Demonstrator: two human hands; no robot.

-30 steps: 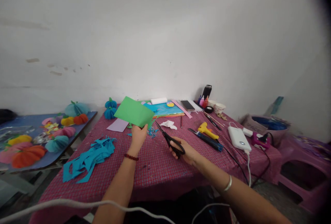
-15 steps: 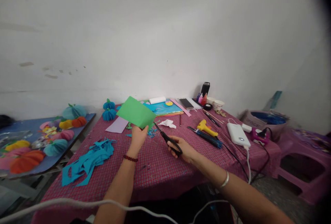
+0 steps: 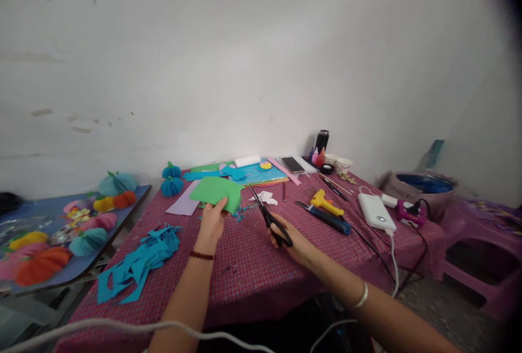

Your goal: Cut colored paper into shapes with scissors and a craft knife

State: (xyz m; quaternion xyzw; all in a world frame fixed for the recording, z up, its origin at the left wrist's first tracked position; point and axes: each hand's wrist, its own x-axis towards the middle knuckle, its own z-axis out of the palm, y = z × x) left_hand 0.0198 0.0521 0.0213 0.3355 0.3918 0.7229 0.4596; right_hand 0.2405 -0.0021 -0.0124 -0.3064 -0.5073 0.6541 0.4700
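My left hand [image 3: 212, 224] pinches the near edge of a green paper sheet [image 3: 216, 190], which curves slightly above the table. In my right hand [image 3: 289, 239] is a pair of black-handled scissors [image 3: 267, 216], fingers through the loops. Its blades point up and away, slightly parted, to the right of the green sheet and apart from it. Beneath the green sheet lie a lilac paper sheet [image 3: 183, 200] and small blue scraps [image 3: 244, 212]. A crumpled white tissue [image 3: 267, 197] sits just beyond the scissors.
Blue paper strips [image 3: 141, 266] lie at the left of the checked tablecloth [image 3: 244, 271]. A yellow glue gun [image 3: 325, 202], a blue-black tool [image 3: 330, 220] and a white power bank [image 3: 374, 211] are at right. Paper pumpkins [image 3: 43, 265] cover the side table. A white cable [image 3: 134, 327] crosses in front.
The green sheet has tilted down from a raised, flat pose and now bends. The scissors have moved slightly right, away from the sheet, and their blades show more clearly.
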